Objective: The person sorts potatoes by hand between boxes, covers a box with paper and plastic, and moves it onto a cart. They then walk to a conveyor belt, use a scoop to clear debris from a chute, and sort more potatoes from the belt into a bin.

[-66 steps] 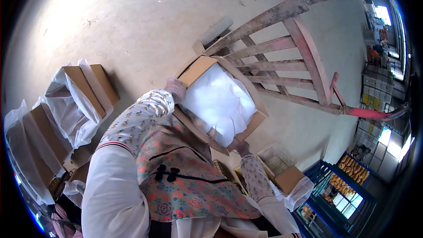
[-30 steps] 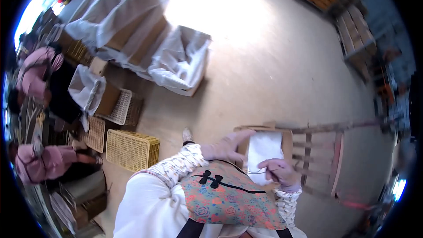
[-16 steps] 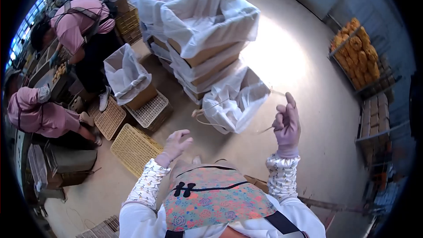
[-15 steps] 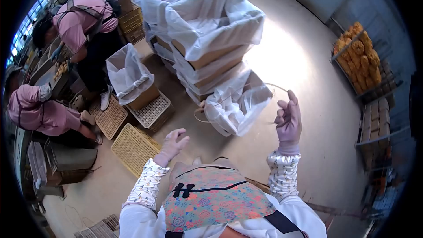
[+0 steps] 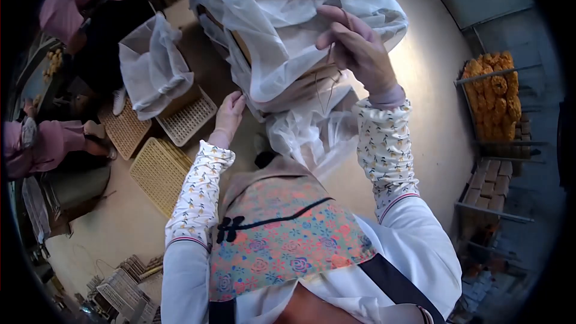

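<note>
My right hand [image 5: 360,54], in a thin glove, is raised at the near right side of the stacked boxes lined with white plastic [image 5: 270,66]. A thin brown cord [image 5: 327,87] hangs from its bent fingers. My left hand [image 5: 229,115] is left of the stack, its fingers pinched together; whatever they hold, if anything, is too small to name. Below the stack, a lower box with white plastic lining [image 5: 312,129] sits partly hidden between my hands.
Left of the stack, a plastic-lined carton [image 5: 155,72] stands on a pale crate [image 5: 189,117]. Yellow crates [image 5: 159,174] lie nearer. Two people in pink work at the far left. Racks with orange bundles [image 5: 492,96] and boxes [image 5: 489,183] line the right.
The view has moved closer to the stack. My right hand has gone from beside the lower box up to the stack, and my left hand's fingers have closed.
</note>
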A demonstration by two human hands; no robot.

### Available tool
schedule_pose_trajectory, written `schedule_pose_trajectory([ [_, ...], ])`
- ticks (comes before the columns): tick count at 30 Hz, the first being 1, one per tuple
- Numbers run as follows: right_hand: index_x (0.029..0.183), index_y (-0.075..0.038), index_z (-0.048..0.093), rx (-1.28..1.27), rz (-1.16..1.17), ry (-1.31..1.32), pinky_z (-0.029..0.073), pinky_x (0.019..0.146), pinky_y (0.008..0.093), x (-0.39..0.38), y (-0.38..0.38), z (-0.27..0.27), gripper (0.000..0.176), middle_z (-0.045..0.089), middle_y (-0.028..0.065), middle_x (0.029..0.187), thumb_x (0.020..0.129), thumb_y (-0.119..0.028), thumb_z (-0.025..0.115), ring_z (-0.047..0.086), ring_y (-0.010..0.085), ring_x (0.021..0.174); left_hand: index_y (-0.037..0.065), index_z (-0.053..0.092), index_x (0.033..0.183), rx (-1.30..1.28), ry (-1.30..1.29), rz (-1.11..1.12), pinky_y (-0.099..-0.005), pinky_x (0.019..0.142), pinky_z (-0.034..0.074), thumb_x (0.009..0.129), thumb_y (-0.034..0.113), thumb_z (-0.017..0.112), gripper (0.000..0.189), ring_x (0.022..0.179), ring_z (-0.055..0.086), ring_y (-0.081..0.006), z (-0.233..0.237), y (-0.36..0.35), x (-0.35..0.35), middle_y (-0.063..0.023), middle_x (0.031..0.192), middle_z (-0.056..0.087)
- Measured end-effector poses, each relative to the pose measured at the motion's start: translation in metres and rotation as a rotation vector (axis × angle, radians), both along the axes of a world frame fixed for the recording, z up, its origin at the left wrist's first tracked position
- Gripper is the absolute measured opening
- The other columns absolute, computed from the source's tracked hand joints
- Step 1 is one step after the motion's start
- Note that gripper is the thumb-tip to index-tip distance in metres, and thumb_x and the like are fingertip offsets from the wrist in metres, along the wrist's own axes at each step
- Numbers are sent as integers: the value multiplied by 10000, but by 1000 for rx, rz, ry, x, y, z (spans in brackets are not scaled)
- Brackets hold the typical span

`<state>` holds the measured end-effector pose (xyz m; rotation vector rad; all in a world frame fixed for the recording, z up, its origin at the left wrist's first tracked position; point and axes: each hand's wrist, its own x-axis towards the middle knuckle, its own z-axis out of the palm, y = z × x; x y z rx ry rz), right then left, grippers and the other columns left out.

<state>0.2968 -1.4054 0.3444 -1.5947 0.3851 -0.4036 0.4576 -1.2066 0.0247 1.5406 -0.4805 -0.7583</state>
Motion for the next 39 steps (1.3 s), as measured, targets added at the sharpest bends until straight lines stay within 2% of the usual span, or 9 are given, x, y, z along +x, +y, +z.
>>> schedule_pose_trajectory([
  [4, 1369, 27, 417, 246, -378, -518, 252, 438, 138, -89, -82, -68, 430, 602, 1, 890, 980, -156, 429, 344, 3, 489, 25, 592, 1155, 196, -120, -223, -346, 823, 485, 909, 226, 565, 319, 968, 618, -264, -43, 11, -19, -135, 1020, 659],
  [8, 1421, -34, 359, -16, -1203, 45, 471, 729, 305, -261, -186, -180, 502, 569, 147, 1265, 982, -275, 392, 579, 235, 1000, 84, 613, 871, 300, -956, -374, -421, 773, 488, 822, 135, 536, 105, 917, 573, -329, -88, 90, -59, -140, 908, 599],
  [10, 1407, -22, 363, -26, -1337, 155, 403, 948, 362, -250, -160, -186, 487, 510, 164, 1359, 991, -274, 371, 534, 279, 1173, 64, 634, 887, 548, -181, -352, -452, 755, 485, 833, 241, 553, 202, 878, 604, -351, -90, 105, -79, -182, 902, 616],
  [19, 1243, -40, 577, 79, -509, 715, 428, 443, 225, -261, -27, -368, 385, 650, 57, 924, 905, -223, 596, 607, 113, 661, 39, 634, 822, 475, -147, -147, -449, 711, 482, 830, 319, 567, 288, 806, 603, -356, -75, 164, -107, -167, 844, 643],
  [22, 1387, -71, 440, 276, -457, 675, 516, 609, 263, -266, 3, -378, 522, 648, 83, 1064, 918, -248, 586, 625, 158, 819, 99, 619, 673, 611, -890, -537, -436, 599, 455, 709, 170, 619, 79, 700, 576, -272, -113, 211, -124, -144, 720, 589],
  [26, 1302, -27, 533, -241, -193, 1008, 495, 575, 318, -210, 25, -382, 561, 667, 72, 902, 840, -328, 636, 626, 159, 805, 67, 632, 950, 566, 119, 199, -364, 786, 474, 888, 263, 531, 229, 866, 600, -235, -116, 295, -176, -141, 902, 633],
  [28, 1288, -34, 548, -554, 72, 1121, 493, 858, 365, -184, 41, -417, 667, 654, 191, 1135, 811, -490, 643, 633, 256, 1059, 67, 625, 1087, 818, 339, 160, -331, 859, 484, 918, 316, 540, 313, 945, 620, -223, -104, 331, -206, -120, 1006, 663],
  [33, 1193, -41, 618, -568, 410, 1454, 450, 954, 406, -120, 95, -493, 681, 641, 229, 1129, 773, -576, 611, 592, 365, 1111, 93, 650, 1126, 863, 441, 306, -324, 826, 503, 867, 331, 619, 353, 921, 645, -193, -193, 360, -320, -90, 1028, 681],
  [39, 1123, -26, 637, -703, 366, 1476, 473, 897, 437, -154, 67, -518, 610, 648, 259, 1065, 811, -546, 575, 609, 400, 1051, 106, 624, 1144, 590, 487, 204, -340, 880, 494, 863, 382, 621, 394, 985, 658, -223, -254, 191, -333, -150, 1044, 673],
])
